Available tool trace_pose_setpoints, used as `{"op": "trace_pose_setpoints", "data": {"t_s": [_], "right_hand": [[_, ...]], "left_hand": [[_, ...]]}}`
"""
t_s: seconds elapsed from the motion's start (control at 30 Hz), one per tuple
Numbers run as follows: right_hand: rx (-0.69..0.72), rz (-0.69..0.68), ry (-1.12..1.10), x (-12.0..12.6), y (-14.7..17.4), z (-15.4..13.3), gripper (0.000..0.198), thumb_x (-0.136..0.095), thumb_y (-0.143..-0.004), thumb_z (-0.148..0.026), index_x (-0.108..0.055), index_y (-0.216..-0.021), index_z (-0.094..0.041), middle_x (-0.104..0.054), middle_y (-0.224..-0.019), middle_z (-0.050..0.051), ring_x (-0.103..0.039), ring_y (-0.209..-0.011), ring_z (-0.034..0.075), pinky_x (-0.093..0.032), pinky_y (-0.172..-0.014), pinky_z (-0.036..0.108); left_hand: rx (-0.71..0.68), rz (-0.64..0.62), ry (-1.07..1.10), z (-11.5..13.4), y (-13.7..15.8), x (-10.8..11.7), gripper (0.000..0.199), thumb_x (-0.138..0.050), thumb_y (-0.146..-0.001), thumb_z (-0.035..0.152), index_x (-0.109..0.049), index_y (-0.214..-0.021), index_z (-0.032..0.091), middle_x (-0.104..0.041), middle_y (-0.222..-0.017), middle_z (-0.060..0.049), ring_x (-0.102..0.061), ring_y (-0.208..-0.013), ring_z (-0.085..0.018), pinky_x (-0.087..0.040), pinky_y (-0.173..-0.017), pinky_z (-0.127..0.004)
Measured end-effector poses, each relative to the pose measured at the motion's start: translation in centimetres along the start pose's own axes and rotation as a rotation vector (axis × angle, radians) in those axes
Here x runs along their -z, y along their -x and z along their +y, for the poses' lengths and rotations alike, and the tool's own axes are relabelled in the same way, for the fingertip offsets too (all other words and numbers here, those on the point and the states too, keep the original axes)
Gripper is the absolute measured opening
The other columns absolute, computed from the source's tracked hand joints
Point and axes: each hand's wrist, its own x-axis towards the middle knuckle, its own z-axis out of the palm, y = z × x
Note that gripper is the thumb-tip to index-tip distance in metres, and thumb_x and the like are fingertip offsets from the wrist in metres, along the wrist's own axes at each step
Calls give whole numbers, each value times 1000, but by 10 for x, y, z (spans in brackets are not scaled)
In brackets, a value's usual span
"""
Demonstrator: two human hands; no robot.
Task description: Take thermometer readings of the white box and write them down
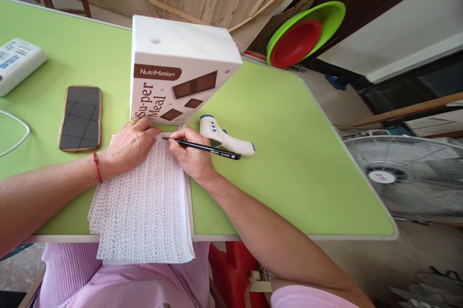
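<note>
A stack of paper sheets [144, 211] densely covered with handwriting lies on the table and overhangs its front edge. My right hand [191, 156] grips a black pen [213, 149], its tip on the top sheet near the upper right. Across the upper left of the paper rests my left hand [128, 146], fingers bent and pressed together, holding the sheets down. Its fingertips are close to the base of a white and brown box [195, 64] marked NutriMotion. Just beyond the right hand lies a white and blue infrared thermometer [227, 140].
The green table [289, 173] carries a smartphone [80, 117] left of the paper. A white device [20, 64] and a white cable [23, 136] are farther left. Off the table's right side stands a fan [401, 175]; green and red basins [307, 33] are behind.
</note>
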Motion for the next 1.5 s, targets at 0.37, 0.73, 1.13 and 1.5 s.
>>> {"op": "trace_pose_setpoints", "data": {"t_s": [0.37, 0.73, 1.13, 1.5], "right_hand": [[23, 10, -21, 0, -1, 0, 5, -59, -81, -23, -60, -76, -24, -64, -63, -3, -53, -55, 13, -44, -56, 28], [18, 6, -19, 2, -1, 0, 6, -59, -82, -24, -59, -76, -24, -63, -64, -4, -54, -56, 12, -45, -56, 28], [-27, 16, -17, 6, -4, 0, 4, -60, -79, -26, -60, -76, -24, -63, -64, -4, -53, -56, 14, -46, -57, 28], [-42, -27, 46, 6, -3, 2, 5, -60, -79, -24, -59, -74, -24, -62, -64, -4, -52, -57, 13, -45, -57, 28]], "left_hand": [[13, -1, 3, 0, 0, 0, 27, -50, -102, 18, -75, -113, 16, -73, -106, -10, -70, -97, -23, -62, -88, -39], [23, -26, 11, 1, -1, 2, 28, -51, -101, 16, -75, -115, 14, -73, -107, -13, -70, -99, -26, -62, -89, -42], [31, -28, 58, 0, -1, 2, 29, -47, -102, 18, -75, -111, 15, -71, -103, -12, -69, -97, -25, -62, -88, -43], [11, 14, 63, -1, 1, 0, 28, -50, -101, 18, -75, -114, 16, -72, -105, -12, -69, -96, -24, -62, -88, -41]]}}
